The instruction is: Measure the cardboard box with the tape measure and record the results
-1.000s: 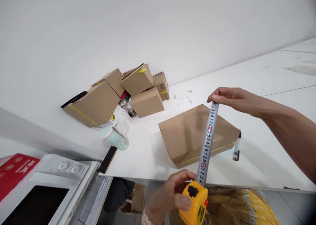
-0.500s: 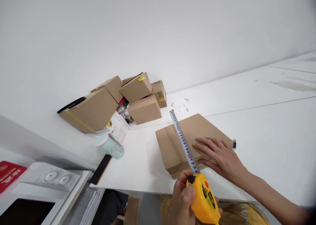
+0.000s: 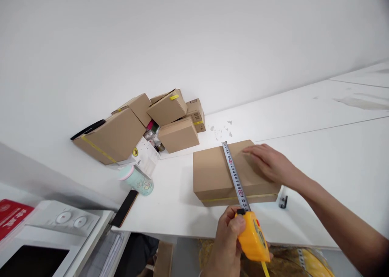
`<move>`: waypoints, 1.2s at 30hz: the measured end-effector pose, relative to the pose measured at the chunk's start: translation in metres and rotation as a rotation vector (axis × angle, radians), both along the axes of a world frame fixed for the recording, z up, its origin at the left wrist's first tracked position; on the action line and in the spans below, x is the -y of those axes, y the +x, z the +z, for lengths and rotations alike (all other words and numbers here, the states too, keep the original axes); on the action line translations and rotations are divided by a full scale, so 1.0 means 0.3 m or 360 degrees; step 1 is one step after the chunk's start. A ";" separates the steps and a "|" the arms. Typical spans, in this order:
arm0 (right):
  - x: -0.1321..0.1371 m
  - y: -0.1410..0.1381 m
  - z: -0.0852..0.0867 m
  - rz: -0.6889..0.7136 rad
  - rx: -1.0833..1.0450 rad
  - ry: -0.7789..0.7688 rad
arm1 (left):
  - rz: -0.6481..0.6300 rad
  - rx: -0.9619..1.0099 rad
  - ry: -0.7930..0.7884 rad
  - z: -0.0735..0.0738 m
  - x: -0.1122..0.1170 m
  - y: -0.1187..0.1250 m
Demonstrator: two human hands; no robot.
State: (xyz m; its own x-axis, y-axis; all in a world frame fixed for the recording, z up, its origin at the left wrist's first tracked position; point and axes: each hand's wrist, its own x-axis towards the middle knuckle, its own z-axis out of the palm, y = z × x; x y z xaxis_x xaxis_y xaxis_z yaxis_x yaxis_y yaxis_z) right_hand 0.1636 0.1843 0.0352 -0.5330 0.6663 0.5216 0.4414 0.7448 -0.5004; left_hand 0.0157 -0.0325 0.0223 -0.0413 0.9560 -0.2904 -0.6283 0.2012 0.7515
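A flat cardboard box [image 3: 212, 173] lies on the white table [image 3: 319, 155] near its front edge. My left hand [image 3: 229, 238] is closed round a yellow tape measure [image 3: 252, 238] just off the table's edge. Its steel blade [image 3: 234, 173] runs out across the box's top to the far edge. My right hand [image 3: 269, 161] rests flat on the box's right half, fingers spread, beside the blade.
A heap of several cardboard boxes [image 3: 142, 121] sits against the wall at the back left. In front of it are a mint cup [image 3: 136, 180] and a black phone [image 3: 124, 213]. A black marker [image 3: 283, 201] lies right of the flat box. A white appliance [image 3: 51, 240] stands lower left.
My right hand let go of the blade's tip and came down flat on the box. The box turned square to the table edge, and the blade now lies across its top.
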 end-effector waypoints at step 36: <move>-0.042 0.126 -0.080 -0.0622 -0.1097 -0.0806 | 0.0747 -0.0723 0.0281 -0.027 0.120 -0.201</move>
